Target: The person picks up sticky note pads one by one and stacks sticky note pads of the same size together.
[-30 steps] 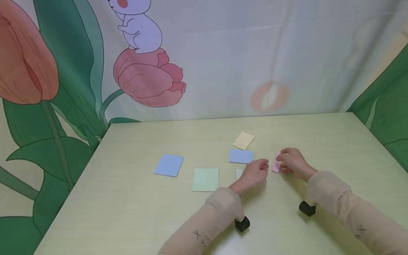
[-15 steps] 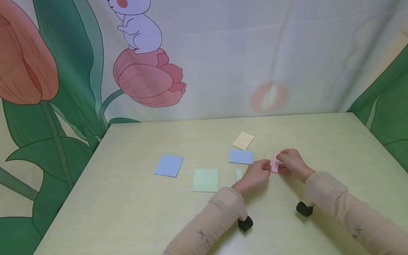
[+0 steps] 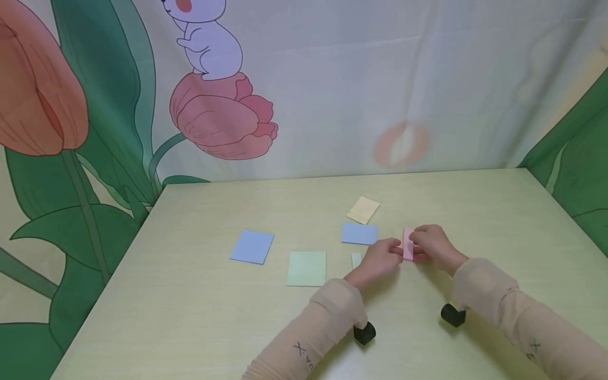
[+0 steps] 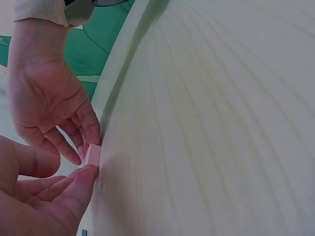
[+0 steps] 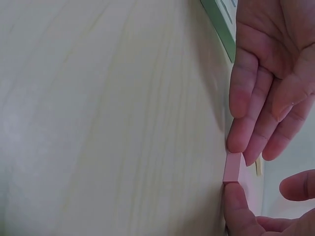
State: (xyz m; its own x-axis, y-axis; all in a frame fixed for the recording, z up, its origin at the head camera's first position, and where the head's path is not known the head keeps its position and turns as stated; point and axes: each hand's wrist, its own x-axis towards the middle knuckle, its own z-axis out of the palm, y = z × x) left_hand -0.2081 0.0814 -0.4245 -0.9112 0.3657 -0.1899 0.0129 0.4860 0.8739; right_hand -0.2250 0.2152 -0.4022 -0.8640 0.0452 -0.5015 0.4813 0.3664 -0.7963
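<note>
A narrow pink rectangular piece with some thickness [image 3: 407,244] lies on the table between my two hands. On its left side, the fingertips of my left hand [image 3: 377,262] touch its edge; in the right wrist view that hand's fingers are stretched out. From the opposite side, my right hand [image 3: 437,249] touches the pink piece with its fingertips. The right wrist view shows one fingertip of the right hand [image 5: 241,214] against the end of the pink piece [image 5: 232,168], its thumb held apart. Part of a small pale green piece [image 3: 356,259] is hidden behind my left hand.
A blue rectangle [image 3: 359,233] lies just behind my left hand, with a cream piece [image 3: 363,210] beyond it. Farther left are a pale green square [image 3: 306,268] and a blue square [image 3: 252,246]. A printed cloth [image 3: 332,105] hangs behind the table.
The pink piece and my right hand have moved a little to the left. My left hand has shifted slightly right, closing the gap, and its fingertips now meet the piece.
</note>
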